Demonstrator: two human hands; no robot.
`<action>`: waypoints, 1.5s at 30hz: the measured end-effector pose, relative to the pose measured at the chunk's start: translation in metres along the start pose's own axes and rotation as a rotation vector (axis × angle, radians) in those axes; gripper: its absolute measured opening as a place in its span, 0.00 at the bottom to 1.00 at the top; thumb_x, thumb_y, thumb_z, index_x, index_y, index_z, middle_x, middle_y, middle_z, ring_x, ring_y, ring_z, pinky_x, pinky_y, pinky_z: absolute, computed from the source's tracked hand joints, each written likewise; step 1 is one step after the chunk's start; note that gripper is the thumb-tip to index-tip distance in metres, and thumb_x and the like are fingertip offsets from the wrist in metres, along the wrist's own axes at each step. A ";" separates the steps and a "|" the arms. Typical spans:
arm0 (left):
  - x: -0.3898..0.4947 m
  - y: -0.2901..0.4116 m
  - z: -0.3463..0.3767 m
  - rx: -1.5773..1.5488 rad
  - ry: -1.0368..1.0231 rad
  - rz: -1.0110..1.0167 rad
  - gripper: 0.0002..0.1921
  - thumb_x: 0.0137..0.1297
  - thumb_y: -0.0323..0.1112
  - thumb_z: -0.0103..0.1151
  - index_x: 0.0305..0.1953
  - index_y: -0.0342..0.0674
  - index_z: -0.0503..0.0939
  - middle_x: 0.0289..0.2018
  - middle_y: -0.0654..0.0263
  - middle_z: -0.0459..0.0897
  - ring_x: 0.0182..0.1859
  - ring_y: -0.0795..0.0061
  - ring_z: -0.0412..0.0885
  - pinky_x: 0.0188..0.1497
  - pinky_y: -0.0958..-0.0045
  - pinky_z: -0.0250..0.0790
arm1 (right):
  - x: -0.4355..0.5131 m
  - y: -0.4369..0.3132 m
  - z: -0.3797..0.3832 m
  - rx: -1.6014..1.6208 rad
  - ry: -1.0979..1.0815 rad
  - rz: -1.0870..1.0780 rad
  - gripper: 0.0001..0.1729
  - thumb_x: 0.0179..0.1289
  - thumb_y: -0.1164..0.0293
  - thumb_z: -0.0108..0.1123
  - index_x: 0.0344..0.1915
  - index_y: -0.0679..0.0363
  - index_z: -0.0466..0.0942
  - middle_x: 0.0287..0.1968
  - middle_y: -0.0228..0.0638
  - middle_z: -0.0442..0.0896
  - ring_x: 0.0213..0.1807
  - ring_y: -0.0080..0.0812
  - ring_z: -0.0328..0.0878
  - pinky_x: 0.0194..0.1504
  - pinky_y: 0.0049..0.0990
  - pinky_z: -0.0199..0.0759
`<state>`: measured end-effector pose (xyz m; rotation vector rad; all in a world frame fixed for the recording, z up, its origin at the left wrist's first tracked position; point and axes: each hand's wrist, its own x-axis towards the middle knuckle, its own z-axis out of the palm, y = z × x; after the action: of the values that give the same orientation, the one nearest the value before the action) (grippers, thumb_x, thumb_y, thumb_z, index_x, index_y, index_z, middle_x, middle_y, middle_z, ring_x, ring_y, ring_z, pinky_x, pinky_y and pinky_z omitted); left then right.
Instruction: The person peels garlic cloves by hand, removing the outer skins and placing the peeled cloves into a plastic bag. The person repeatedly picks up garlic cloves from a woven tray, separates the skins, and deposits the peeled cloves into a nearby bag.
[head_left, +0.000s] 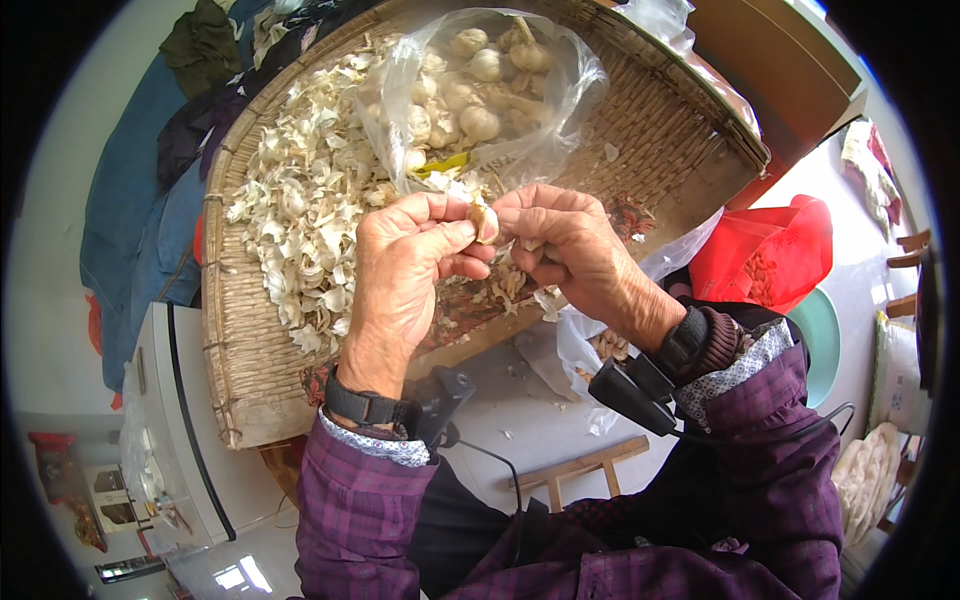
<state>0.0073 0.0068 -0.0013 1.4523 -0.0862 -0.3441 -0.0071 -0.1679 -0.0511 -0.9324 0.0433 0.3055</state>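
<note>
Between the thumb and fingertips of my left hand (409, 259) is a garlic clove (486, 223) with papery skin on it. The fingertips of my right hand (574, 244) are pinched close against the clove's right side; something pale shows under its curled fingers, too hidden to name. Both hands are over the near part of a woven wicker tray (232, 315). Loose garlic skins (311, 202) lie heaped on the tray's left half. Beyond my hands, an open clear plastic bag (577, 82) holds several whole garlic bulbs (480, 124).
A white plastic bag with cloves (609, 345) is below my right wrist. To the right are a red bag (795, 240) with reddish pieces inside and a green basin (821, 337). A wooden stool frame (581, 465) stands on the floor. Cables hang from devices strapped at both wrists.
</note>
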 end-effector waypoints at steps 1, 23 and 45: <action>0.000 0.000 0.000 0.001 -0.004 -0.001 0.06 0.62 0.22 0.56 0.38 0.26 0.79 0.32 0.58 0.84 0.30 0.74 0.83 0.31 0.78 0.78 | 0.000 -0.001 0.000 0.018 -0.020 0.014 0.13 0.61 0.74 0.60 0.45 0.68 0.77 0.30 0.29 0.79 0.21 0.15 0.68 0.19 0.15 0.53; -0.003 -0.003 0.008 0.322 0.032 0.173 0.05 0.63 0.24 0.59 0.37 0.28 0.81 0.30 0.65 0.82 0.29 0.81 0.81 0.31 0.80 0.77 | -0.009 -0.011 0.013 -0.390 0.035 -0.022 0.13 0.59 0.68 0.64 0.39 0.66 0.78 0.25 0.28 0.78 0.23 0.15 0.72 0.22 0.16 0.62; -0.003 -0.001 0.005 0.185 0.062 0.250 0.05 0.63 0.23 0.53 0.34 0.27 0.78 0.31 0.62 0.83 0.28 0.77 0.83 0.28 0.77 0.79 | -0.009 -0.009 0.015 -0.197 0.010 -0.058 0.11 0.63 0.68 0.63 0.40 0.65 0.78 0.24 0.26 0.76 0.19 0.12 0.64 0.18 0.14 0.50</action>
<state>0.0031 0.0028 -0.0010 1.6131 -0.2526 -0.0883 -0.0141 -0.1633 -0.0337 -1.1290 -0.0054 0.2542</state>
